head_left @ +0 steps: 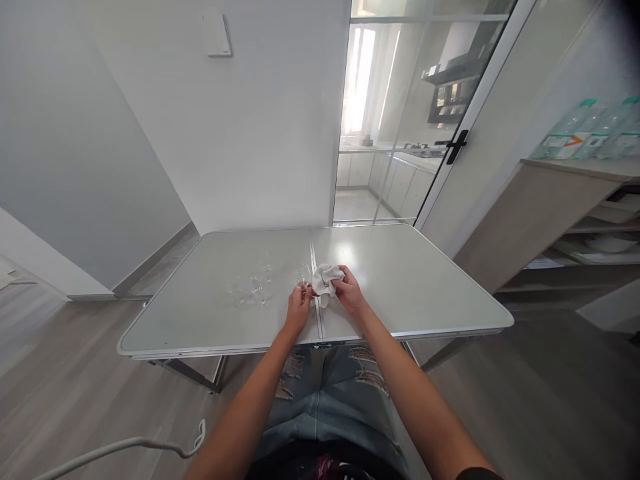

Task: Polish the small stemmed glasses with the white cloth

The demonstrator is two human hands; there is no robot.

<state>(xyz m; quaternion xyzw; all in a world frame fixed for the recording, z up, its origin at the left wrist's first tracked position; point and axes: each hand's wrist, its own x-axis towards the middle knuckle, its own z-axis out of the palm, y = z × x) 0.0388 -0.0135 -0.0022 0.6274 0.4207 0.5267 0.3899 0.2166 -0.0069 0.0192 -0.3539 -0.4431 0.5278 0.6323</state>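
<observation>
My left hand (300, 301) is closed around a small clear glass (304, 272), whose exact shape is hard to make out against the table. In my right hand (349, 291), the fingers pinch a crumpled white cloth (327, 275) that meets the glass side of my left hand. Both hands are over the near middle of the folding table (410, 287), close to its centre seam. To the left, several clear glass pieces (257, 287) stand or lie in a loose group; their outlines are faint.
A white wall with a switch plate (217, 35) rises behind the table. At the back right is a glazed door with a black handle (454, 145). Water bottles (575, 133) stand on a shelf unit (545, 213) at right. A pale cable (135, 443) lies on the floor.
</observation>
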